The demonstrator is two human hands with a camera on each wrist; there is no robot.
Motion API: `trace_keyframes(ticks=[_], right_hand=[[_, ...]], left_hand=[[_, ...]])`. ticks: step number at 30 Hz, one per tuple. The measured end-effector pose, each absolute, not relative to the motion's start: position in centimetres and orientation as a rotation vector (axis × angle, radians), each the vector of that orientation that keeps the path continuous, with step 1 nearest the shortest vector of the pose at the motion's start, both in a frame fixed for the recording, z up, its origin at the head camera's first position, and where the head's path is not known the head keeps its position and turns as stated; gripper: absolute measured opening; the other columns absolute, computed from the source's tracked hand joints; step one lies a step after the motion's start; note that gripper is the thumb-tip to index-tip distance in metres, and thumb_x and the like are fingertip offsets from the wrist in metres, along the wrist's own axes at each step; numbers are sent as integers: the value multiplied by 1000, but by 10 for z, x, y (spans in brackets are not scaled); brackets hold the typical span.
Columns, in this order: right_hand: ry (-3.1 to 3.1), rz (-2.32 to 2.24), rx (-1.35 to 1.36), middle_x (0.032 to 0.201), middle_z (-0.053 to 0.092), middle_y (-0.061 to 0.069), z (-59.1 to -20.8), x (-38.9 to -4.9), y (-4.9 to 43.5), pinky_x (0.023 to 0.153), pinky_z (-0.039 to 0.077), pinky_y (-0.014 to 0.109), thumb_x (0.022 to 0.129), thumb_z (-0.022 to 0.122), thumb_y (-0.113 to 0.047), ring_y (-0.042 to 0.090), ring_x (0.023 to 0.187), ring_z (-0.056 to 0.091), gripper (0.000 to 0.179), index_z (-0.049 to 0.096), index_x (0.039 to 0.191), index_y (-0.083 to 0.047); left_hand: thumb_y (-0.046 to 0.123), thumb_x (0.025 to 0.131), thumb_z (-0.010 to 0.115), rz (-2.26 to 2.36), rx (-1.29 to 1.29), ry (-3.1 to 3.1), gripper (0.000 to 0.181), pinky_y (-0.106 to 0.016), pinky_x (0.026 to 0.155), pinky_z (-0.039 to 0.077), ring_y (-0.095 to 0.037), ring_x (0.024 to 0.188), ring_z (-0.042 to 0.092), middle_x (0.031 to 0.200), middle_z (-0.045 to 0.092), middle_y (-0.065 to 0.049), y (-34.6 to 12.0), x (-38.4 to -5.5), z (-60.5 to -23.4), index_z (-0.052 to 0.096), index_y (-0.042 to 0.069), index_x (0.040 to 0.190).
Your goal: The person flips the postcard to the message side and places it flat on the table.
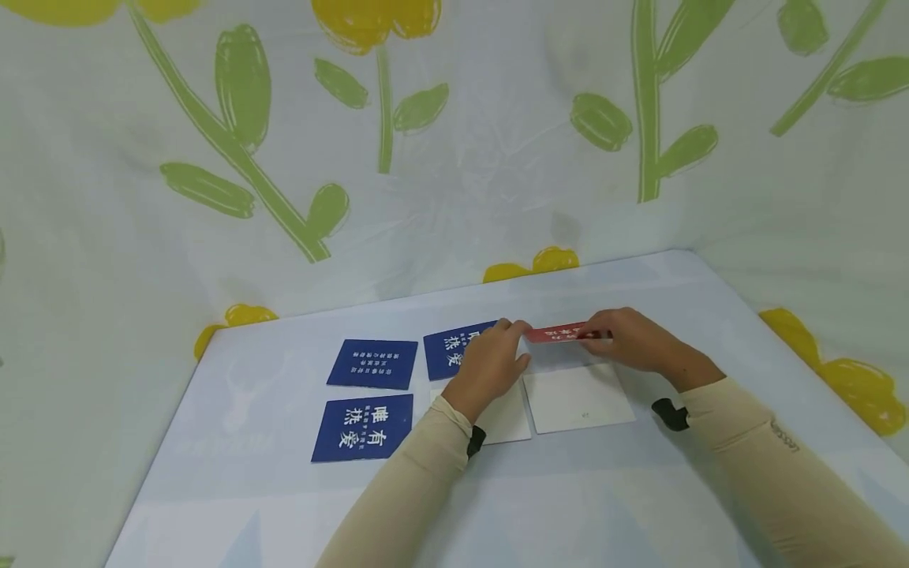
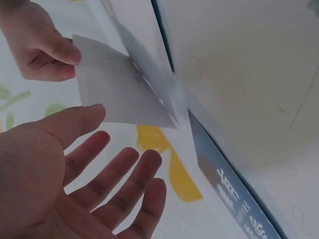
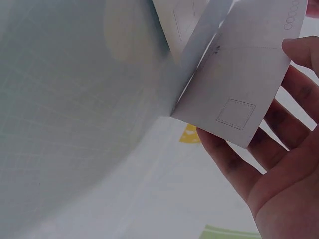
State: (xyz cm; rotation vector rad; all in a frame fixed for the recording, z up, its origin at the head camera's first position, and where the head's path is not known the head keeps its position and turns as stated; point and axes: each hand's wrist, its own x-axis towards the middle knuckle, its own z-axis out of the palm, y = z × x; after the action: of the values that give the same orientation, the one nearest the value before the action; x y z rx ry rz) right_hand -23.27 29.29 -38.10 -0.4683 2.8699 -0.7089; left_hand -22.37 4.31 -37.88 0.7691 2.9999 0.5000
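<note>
My right hand (image 1: 632, 339) pinches a red postcard (image 1: 554, 332) with white characters, tilted up over the back right of the table. In the right wrist view, its white back (image 3: 239, 74) shows a stamp box and postcode circles, the thumb on one face and fingers behind. My left hand (image 1: 490, 367) is beside the card's left end; the left wrist view shows its fingers (image 2: 119, 199) spread and relaxed, gripping nothing. Beneath the hands lie a white card (image 1: 578, 398) and another white card (image 1: 507, 418), partly hidden by the left arm. A blue card (image 1: 442, 359) is partly covered by the left hand.
To the left, an upper blue card (image 1: 372, 377) and a lower blue card (image 1: 364, 450) with white characters lie flat. The pale table (image 1: 213, 465) meets a flower-patterned cloth wall (image 1: 497, 173) at the back and both sides.
</note>
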Motion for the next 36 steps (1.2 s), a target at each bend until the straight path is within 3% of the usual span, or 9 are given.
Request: trace_keyframes(ticks=[4, 10, 24, 36], right_hand=[[2871, -708, -477, 105, 73, 5, -382, -231, 293, 77, 52, 33, 92, 71, -17, 19, 87, 59, 24, 75, 113, -7], [2892, -679, -547, 103, 75, 4, -380, -229, 292, 82, 57, 39, 92, 71, -16, 16, 87, 62, 23, 76, 111, -6], [2922, -685, -631, 110, 75, 6, -372, -224, 297, 91, 56, 49, 95, 67, -16, 26, 103, 69, 20, 75, 110, -5], [3008, -576, -690, 108, 73, 16, -364, -229, 311, 87, 57, 49, 89, 68, 2, 30, 99, 68, 24, 71, 113, 3]], left_hand=[[26, 94, 71, 547, 760, 2973, 40, -32, 94, 56, -19, 111, 68, 126, 67, -4, 47, -229, -382, 62, 20, 132], [25, 95, 69, 572, 735, 2961, 32, -29, 92, 57, -17, 104, 69, 123, 70, -2, 50, -234, -385, 67, 19, 127], [22, 99, 64, 631, 831, 2942, 17, -21, 79, 55, -11, 93, 69, 103, 76, 4, 51, -242, -388, 75, 17, 111], [21, 100, 63, 616, 827, 2976, 18, -18, 69, 53, -9, 82, 69, 103, 78, 2, 50, -246, -383, 74, 14, 111]])
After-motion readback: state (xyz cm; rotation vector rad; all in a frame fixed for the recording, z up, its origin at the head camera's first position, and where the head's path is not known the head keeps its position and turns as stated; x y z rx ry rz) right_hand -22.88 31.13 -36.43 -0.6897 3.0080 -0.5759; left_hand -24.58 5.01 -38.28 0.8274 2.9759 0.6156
